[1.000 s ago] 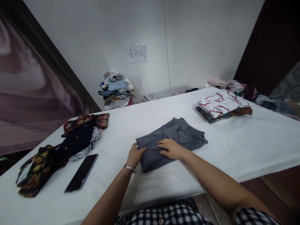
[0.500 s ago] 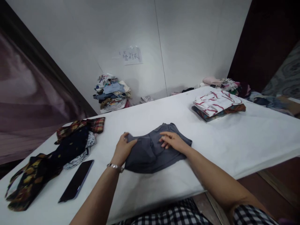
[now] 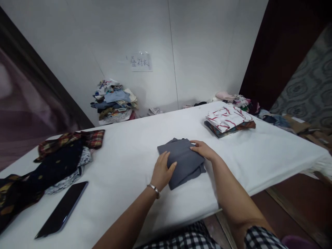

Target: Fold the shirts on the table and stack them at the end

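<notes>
A dark grey garment, folded into a small, roughly square bundle, lies on the white-covered table in front of me. My left hand rests on its left side, thumb and fingers apart. At its upper right edge is my right hand, with thumb and forefinger spread and touching the cloth. Its other fingers are partly hidden. Layers of the same fabric stick out at the back and at the lower right corner of the bundle.
A folded stack topped by a white, red-striped garment sits at the right rear. Several dark and plaid garments lie at the left, near a black phone. Behind the table, a clothes pile stands against the wall below a paper sign.
The grey garment has gone from a wide spread to a compact folded bundle. My left hand has moved right onto it; my right hand is now at its upper right edge. The view has shifted right.
</notes>
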The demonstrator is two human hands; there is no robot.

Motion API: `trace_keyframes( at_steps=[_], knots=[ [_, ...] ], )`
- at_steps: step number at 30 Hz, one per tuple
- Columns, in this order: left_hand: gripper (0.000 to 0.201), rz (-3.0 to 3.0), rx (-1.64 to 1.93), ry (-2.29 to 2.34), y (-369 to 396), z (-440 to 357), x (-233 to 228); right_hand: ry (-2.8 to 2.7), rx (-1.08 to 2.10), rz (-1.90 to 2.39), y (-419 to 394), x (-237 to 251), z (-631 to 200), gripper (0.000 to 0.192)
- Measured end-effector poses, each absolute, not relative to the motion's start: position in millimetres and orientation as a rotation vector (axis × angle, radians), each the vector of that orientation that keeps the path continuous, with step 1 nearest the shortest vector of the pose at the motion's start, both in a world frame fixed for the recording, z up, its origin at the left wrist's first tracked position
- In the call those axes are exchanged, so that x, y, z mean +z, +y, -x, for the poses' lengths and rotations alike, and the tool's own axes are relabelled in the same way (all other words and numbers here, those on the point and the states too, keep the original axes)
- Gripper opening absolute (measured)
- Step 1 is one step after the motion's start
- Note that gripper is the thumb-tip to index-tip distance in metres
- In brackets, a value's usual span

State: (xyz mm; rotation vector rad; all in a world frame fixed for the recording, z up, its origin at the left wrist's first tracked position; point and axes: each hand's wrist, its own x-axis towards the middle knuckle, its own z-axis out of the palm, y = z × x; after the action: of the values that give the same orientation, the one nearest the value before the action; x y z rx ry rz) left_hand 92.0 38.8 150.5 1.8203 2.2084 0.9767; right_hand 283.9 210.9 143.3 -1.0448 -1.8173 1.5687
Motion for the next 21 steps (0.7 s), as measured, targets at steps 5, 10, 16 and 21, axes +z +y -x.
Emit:
trace_keyframes(
  at_steps=[5, 10, 16, 21],
  knots=[
    [0.049, -1.825, 0.679, 2.35, 28.8, -89.9, 135.7, -2.053, 1.267, 1.103, 202.9, 138.2, -270.0, 0.054],
    [0.055, -1.809, 0.777, 2.291, 24.9, -83.6, 128.1, -2.305, 0.777, 1.467, 190.5, 148.0, -267.2, 0.061],
    [0.055, -1.803, 0.939, 2.209, 15.5, -72.1, 116.8, -2.258, 0.901, 1.707, 180.7, 165.2, -268.9, 0.062],
    [0.058, -1.751, 1.107, 2.163, 13.5, -64.3, 100.5, -2.111, 1.274, 1.668, 182.6, 167.9, -267.5, 0.052]
  ],
)
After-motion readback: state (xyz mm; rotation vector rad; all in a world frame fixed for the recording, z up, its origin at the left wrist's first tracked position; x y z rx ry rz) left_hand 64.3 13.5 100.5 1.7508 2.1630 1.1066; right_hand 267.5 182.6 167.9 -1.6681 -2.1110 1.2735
